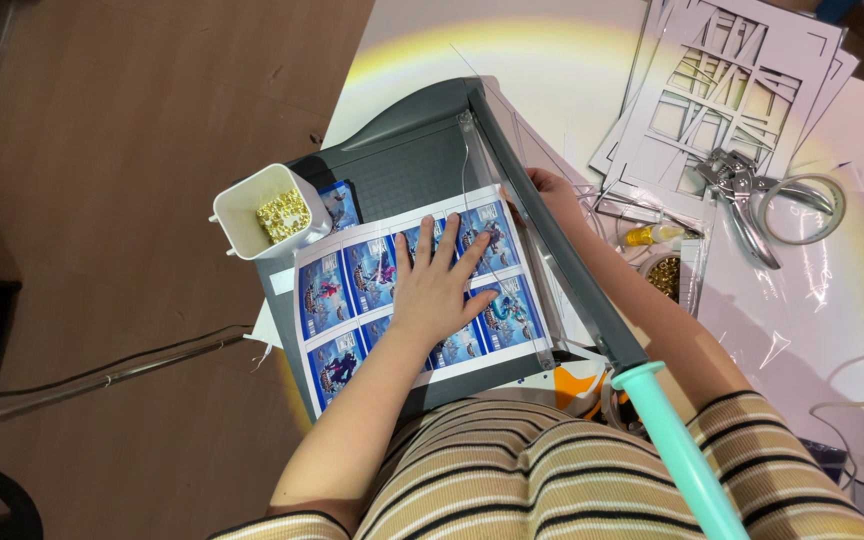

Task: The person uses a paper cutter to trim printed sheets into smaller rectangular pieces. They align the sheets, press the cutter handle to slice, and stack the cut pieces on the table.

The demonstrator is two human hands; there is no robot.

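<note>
My left hand [439,280] lies flat, fingers spread, on a printed sheet of blue picture cards [332,295] that rests on a grey paper trimmer [402,160]. The trimmer's blade arm [552,240] is raised at a slant and ends in a teal handle [687,450] near my chest. My right hand [550,190] reaches under the blade arm by the sheet's right edge. Its fingers are mostly hidden behind the arm, so its grip cannot be made out.
A white square cup of gold beads [267,210] stands on the trimmer's left corner, next to a loose blue card [340,205]. On the white table to the right lie cut-out paper sheets [732,90], a metal hole punch [742,195], a small yellow bottle [652,235] and cables.
</note>
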